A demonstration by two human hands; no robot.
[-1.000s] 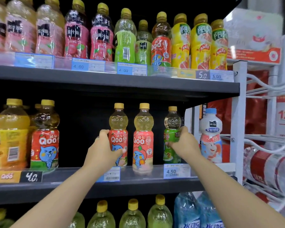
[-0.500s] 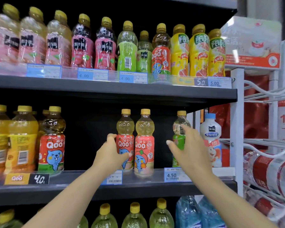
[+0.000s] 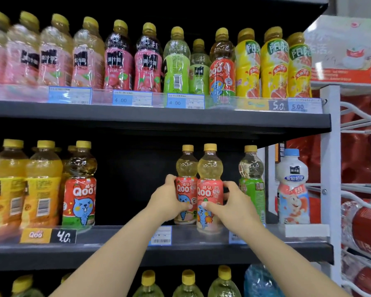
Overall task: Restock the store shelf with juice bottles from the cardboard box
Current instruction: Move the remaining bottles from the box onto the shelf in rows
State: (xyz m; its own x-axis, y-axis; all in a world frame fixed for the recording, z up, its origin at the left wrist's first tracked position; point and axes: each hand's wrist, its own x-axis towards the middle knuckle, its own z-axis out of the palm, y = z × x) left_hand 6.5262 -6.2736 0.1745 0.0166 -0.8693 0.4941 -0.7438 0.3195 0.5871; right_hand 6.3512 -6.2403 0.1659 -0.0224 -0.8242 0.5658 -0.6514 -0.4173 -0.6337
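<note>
On the middle shelf (image 3: 201, 251), two pink-labelled Qoo juice bottles stand upright and touching each other; the left hand (image 3: 169, 201) curls round the left Qoo bottle (image 3: 185, 185) and the right hand (image 3: 234, 203) curls round the right Qoo bottle (image 3: 210, 185), thumb across its label. A green-labelled bottle (image 3: 252, 179) stands just right of the pair, a white milk-drink bottle (image 3: 292, 189) beyond it, and a red-labelled Qoo bottle (image 3: 80, 189) well to their left

Left hand (image 3: 169, 200) gripping one pink Qoo bottle (image 3: 185, 185), right hand (image 3: 234, 202) gripping its neighbour (image 3: 210, 179), both standing upright on middle shelf (image 3: 116, 251), green-labelled bottle (image 3: 252, 179) just beside.
</note>
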